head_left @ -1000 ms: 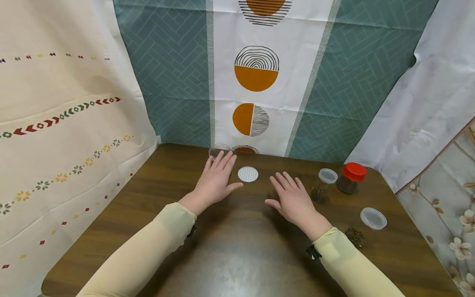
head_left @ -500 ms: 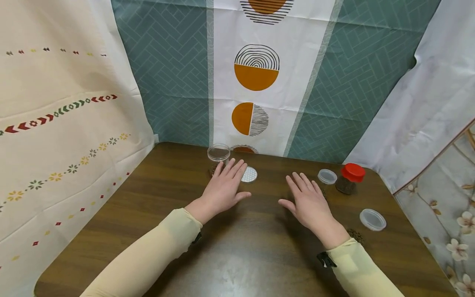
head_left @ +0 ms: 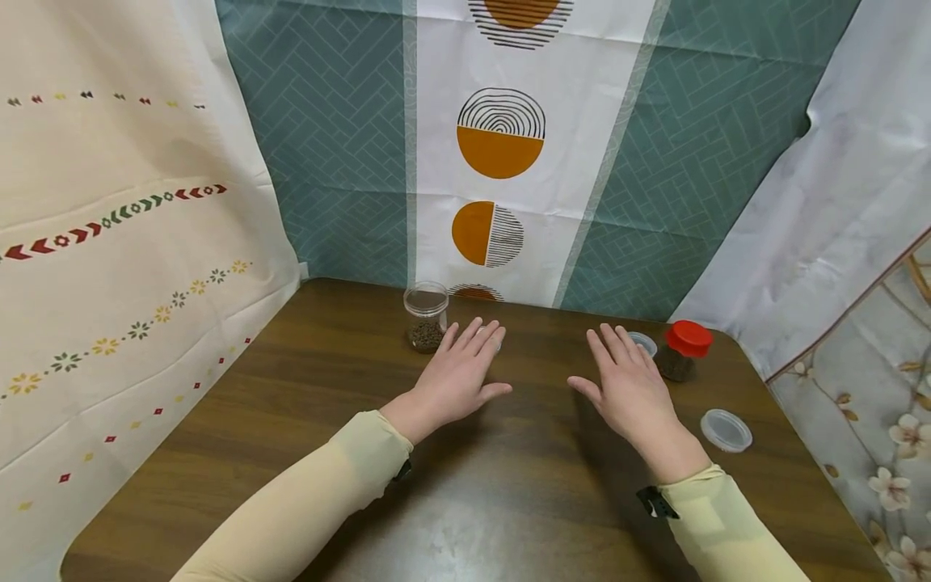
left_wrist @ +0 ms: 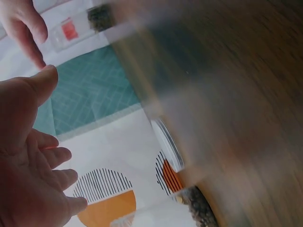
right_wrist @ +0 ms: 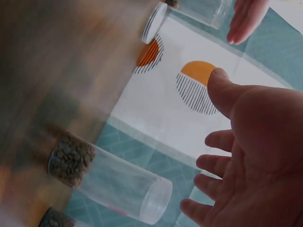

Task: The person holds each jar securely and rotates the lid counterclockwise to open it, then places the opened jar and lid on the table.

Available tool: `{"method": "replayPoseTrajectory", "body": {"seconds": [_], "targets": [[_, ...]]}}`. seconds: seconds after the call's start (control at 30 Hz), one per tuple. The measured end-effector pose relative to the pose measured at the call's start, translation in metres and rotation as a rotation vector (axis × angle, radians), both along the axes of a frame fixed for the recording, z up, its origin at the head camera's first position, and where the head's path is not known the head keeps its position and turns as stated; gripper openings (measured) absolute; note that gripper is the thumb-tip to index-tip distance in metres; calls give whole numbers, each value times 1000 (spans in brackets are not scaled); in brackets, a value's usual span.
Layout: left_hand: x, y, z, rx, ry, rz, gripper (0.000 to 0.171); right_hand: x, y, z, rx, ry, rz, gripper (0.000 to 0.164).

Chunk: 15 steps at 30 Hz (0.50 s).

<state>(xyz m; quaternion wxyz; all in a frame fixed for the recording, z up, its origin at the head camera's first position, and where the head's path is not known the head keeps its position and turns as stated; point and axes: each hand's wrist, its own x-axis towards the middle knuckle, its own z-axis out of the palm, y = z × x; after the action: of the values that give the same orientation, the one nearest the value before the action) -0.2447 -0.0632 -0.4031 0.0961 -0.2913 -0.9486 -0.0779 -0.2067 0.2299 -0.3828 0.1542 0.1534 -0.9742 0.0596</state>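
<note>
My left hand [head_left: 454,378] hovers palm down above the table, fingers straight and holding nothing. Just beyond its fingertips stands an uncovered clear jar [head_left: 426,317] with brown pellets at the bottom. A white patterned round lid [left_wrist: 166,144] lies behind those fingers, mostly hidden in the head view. My right hand [head_left: 631,392] is likewise spread in the air and holds nothing. Behind it is a clear jar with a translucent lid [head_left: 644,343], largely covered by the hand; the right wrist view shows dark pellets [right_wrist: 72,160] in its base.
A red-lidded jar [head_left: 685,351] with dark contents stands at the back right. A loose translucent lid [head_left: 726,430] lies on the wooden table [head_left: 291,388] to the right of my right hand. Patterned cloth [head_left: 349,145] hangs behind the table.
Both hands have drifted right above the table. The uncovered jar has come into fuller view. My right hand and forearm now cover most of the translucent-lidded jar and the loose pellet pile.
</note>
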Motion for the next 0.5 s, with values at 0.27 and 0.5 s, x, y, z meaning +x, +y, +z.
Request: {"method": "replayPoseTrajectory", "body": {"seconds": [0.27, 0.5], "targets": [[2, 8, 0, 20, 22, -33, 91, -2, 9, 5, -11, -36, -72, 84], [3, 12, 0, -2, 14, -37, 92, -6, 14, 6, -8, -11, -121, 84]]}}
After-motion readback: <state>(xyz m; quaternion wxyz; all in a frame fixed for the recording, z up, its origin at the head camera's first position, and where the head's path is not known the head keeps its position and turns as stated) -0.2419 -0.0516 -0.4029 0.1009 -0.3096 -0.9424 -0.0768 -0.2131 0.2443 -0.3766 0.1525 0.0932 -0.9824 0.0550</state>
